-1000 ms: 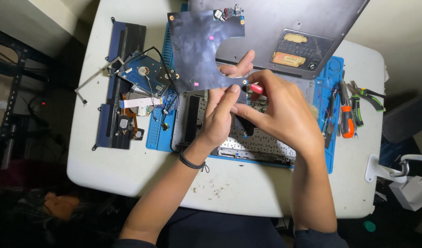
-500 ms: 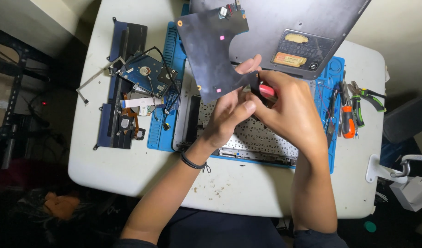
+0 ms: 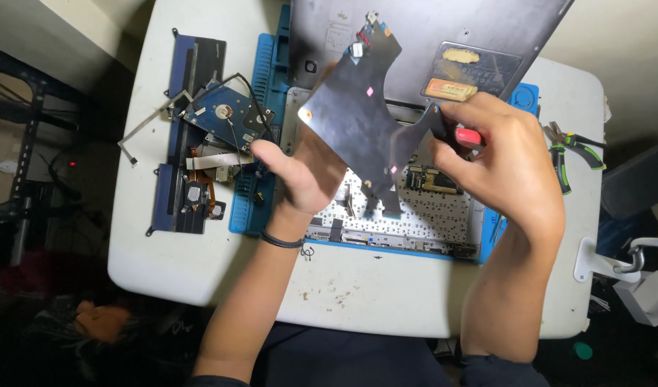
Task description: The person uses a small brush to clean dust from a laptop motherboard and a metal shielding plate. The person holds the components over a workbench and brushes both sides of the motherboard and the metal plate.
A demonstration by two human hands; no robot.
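Dark circuit board (image 3: 361, 118) — held tilted above the opened laptop (image 3: 400, 208) by left hand (image 3: 304, 172) and right hand (image 3: 504, 161) — both clasped on its edges.

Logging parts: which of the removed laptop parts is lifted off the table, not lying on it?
The dark irregular board, held up between the left hand and right hand. The hard drive and fan assembly lie on the table's left.

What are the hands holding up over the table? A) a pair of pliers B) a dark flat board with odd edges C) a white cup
B: both the left hand and the right hand grip the dark flat board above the opened laptop; the pliers lie untouched on the table.
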